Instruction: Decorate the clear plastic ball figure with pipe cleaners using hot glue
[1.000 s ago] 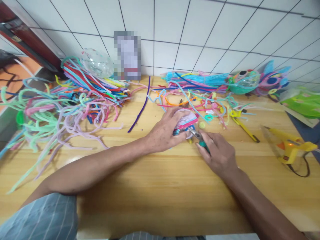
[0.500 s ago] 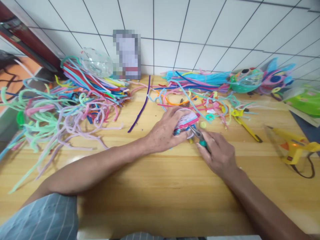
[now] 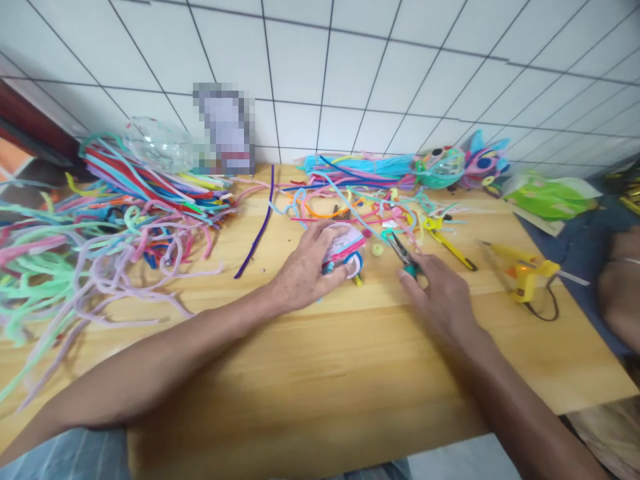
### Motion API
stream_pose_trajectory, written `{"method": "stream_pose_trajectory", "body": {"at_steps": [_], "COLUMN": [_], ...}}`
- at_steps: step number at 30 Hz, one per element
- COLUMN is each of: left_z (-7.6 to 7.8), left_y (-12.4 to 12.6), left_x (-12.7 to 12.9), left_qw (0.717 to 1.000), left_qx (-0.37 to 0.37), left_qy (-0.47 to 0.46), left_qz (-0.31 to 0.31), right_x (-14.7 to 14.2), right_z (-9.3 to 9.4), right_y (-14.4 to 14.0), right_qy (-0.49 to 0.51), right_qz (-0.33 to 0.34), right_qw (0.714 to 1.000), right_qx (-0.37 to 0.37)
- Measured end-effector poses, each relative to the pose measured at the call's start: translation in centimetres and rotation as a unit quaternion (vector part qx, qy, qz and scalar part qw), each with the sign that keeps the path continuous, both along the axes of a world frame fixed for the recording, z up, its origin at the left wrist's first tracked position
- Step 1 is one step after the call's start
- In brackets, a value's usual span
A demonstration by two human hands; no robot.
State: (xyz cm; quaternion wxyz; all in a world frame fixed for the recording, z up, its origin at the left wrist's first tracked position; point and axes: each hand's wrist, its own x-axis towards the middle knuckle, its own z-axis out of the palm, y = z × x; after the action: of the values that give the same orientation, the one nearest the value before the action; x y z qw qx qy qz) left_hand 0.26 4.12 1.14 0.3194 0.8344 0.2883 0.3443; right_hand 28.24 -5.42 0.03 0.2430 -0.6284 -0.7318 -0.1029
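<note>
My left hand [image 3: 305, 270] is closed around a small pipe-cleaner craft piece [image 3: 345, 248] in pink, lilac and blue. Part of the piece is hidden by my fingers. In my right hand [image 3: 443, 290] is a pair of pliers [image 3: 403, 253] with green handles, its metal jaws pointing up and left, apart from the craft piece. A pale yellow-green round bit [image 3: 377, 249] lies on the table between the two hands. Loose pipe cleaners [image 3: 345, 207] in several colours lie just beyond them.
At left is a big heap of pipe cleaners [image 3: 115, 253]. A dark purple pipe cleaner [image 3: 255, 240] lies alone. To the right are a yellow cutter knife [image 3: 455, 251], a yellow glue gun [image 3: 525, 277] and a green packet [image 3: 550, 197]. Finished-looking fish shapes [image 3: 443, 167] stand by the wall. Another person's arm [image 3: 620, 283] shows at far right.
The pliers in my right hand have moved away from the craft piece to the right. My left hand still holds the piece. The view has turned rightward, bringing another person's arm into sight.
</note>
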Motion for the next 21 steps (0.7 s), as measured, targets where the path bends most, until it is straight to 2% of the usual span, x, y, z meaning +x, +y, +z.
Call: {"method": "stream_pose_trajectory", "body": {"at_steps": [2,5,8,11,14,17,21], "left_z": [0.0,0.0,-0.1,-0.2,-0.3,-0.3,-0.2], "left_y": [0.0,0.0,0.0,0.0,-0.1,-0.2,-0.1], "left_x": [0.0,0.1,0.1,0.2,0.2,0.2,0.2], "left_qw": [1.000,1.000,1.000,1.000,1.000,1.000,1.000], "left_qx": [-0.005,0.000,0.011,0.012,0.010,0.004,0.006], "left_qy": [0.002,0.007,0.010,0.007,0.007,0.013,0.010], "left_qz": [0.006,0.013,0.011,0.009,0.015,0.015,0.009], "right_x": [1.1,2.3,4.4,7.9,11.2,13.0,13.8], "right_z": [-0.2,-1.0,-1.5,-1.4,-1.6,-1.9,-0.9], "right_y": [-0.4,-1.5,-1.8,0.3,3.6,5.5,4.5], "right_qy": [-0.062,-0.111,-0.067,-0.017,0.006,0.022,0.056], "right_qz": [-0.041,-0.036,-0.034,-0.115,-0.195,-0.207,-0.203], "right_qw": [0.997,0.991,0.995,0.992,0.977,0.973,0.970], "right_qx": [-0.027,-0.067,-0.070,-0.046,-0.087,-0.103,-0.119]}}
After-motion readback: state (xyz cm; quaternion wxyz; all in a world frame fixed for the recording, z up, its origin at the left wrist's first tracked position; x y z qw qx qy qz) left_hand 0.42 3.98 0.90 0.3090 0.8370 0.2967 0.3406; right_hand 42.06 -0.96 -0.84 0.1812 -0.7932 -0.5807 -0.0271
